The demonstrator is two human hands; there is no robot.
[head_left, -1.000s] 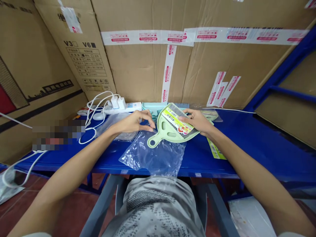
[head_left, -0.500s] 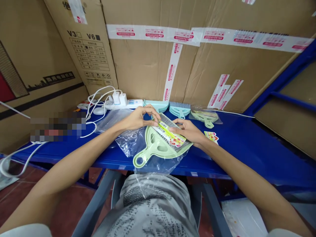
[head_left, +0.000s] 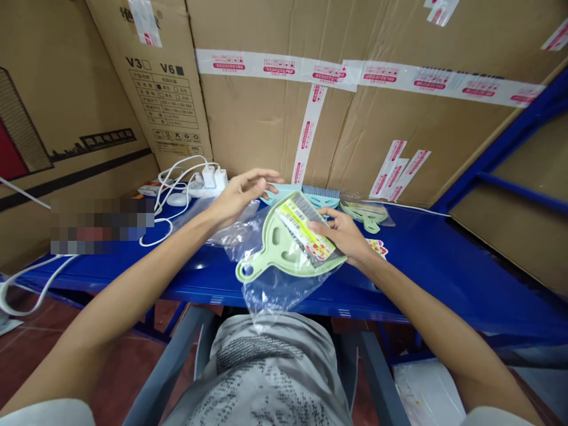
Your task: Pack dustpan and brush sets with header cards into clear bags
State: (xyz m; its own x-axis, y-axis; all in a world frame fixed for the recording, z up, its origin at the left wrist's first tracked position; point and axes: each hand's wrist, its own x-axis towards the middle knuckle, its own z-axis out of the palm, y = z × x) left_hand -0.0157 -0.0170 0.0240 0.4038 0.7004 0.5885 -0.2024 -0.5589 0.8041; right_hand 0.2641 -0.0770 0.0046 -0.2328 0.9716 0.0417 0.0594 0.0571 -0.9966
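A pale green dustpan [head_left: 266, 251] with its brush sits tilted over the table's front edge, the ring handle pointing down and left. A yellow printed label card [head_left: 290, 216] lies across the bristles. Clear plastic bag [head_left: 273, 293] film shows around the set and hangs towards my lap. My right hand [head_left: 344, 234] grips the dustpan set at its right edge, thumb pressed on the card. Up and left of the set, my left hand [head_left: 244, 195] is raised with its fingers apart, touching nothing that I can see.
Behind are blue dustpan sets [head_left: 319, 198] and a bagged green set [head_left: 366, 213]. Another printed card [head_left: 378, 247] lies beside my right wrist. White cables and a power strip [head_left: 208, 189] stand at the back left. Cardboard [head_left: 257, 118] walls the blue table [head_left: 435, 266].
My left hand has let go of the label card and moved up and left, its fingers opening. The card now lies flatter across the set. My right hand keeps its grip.
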